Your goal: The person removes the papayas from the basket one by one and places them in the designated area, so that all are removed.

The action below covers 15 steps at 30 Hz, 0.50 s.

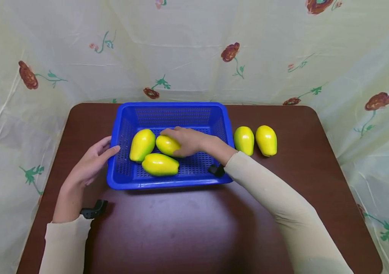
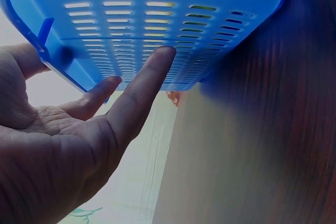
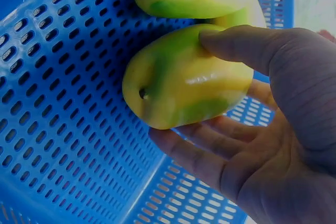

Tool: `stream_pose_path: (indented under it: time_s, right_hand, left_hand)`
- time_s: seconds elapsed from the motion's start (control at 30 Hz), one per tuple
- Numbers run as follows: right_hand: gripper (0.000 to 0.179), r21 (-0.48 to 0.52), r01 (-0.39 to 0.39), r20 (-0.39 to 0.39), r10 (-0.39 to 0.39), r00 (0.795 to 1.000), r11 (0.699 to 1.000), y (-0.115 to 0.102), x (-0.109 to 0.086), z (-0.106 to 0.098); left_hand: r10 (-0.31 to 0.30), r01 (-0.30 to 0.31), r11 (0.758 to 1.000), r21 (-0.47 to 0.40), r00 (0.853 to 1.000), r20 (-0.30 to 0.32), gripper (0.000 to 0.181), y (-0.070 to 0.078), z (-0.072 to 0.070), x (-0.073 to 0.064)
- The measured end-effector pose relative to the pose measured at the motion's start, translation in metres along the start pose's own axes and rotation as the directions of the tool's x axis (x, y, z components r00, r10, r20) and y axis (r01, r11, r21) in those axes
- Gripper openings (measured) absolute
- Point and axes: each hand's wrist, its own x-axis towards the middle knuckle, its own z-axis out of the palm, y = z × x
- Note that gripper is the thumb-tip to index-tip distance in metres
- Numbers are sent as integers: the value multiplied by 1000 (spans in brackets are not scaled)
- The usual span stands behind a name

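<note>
A blue plastic basket (image 1: pixel 170 185) with perforated walls stands on the table. Inside it, my right hand (image 1: pixel 190 141) grips a yellow-green mango (image 1: pixel 167 145), thumb on one side and fingers curled round the other, as the right wrist view shows. Two more mangoes lie in the basket beside it: one mango (image 1: pixel 142 145) to the left, another mango (image 1: pixel 160 164) nearer me. At the basket's left end, my left hand (image 1: pixel 91 160) holds the rim, thumb over the edge and fingers (image 2: pixel 144 90) along the outer wall.
Right of the basket, two more mangoes rest on the brown table (image 1: pixel 180 228): one mango (image 1: pixel 244 140) close to the basket wall, the other mango (image 1: pixel 266 140) farther right. A flower-printed curtain (image 1: pixel 187 49) hangs behind the table and at both sides.
</note>
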Motion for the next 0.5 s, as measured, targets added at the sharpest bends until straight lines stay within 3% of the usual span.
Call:
stream_pose_path:
  time_s: [0.5]
  right_hand:
    - [75,-6,23,-63,-23,998,1000,3,-14,-3]
  left_hand:
    - [9,-9,1000,-2,1000,-1,69,-1,1,-1]
